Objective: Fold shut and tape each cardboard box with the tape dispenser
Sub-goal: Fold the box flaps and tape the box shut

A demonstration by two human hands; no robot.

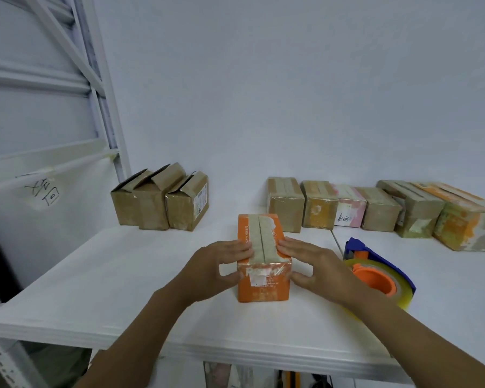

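Far left on the table (101,278), by the wall, stand brown boxes (160,200) with their flaps still up. They wait their turn.

In the middle sits the orange box (262,256). Its two top flaps are folded down and meet in a thin line. The left hand (219,266) is pressed flat on the left side, fingers spread on the left flap and thumb low on the front. The right hand (310,266) does the same on the right. Both hands are open and pushing, not gripping.

To do this well, I think the flaps should be pushed until the line closes. Then one hand should stay on top while the other fetches the tape.

The tape dispenser (375,273) lies just right of the box, partly hidden by the right arm. Past it, a row of shut boxes (347,205) lines the wall.
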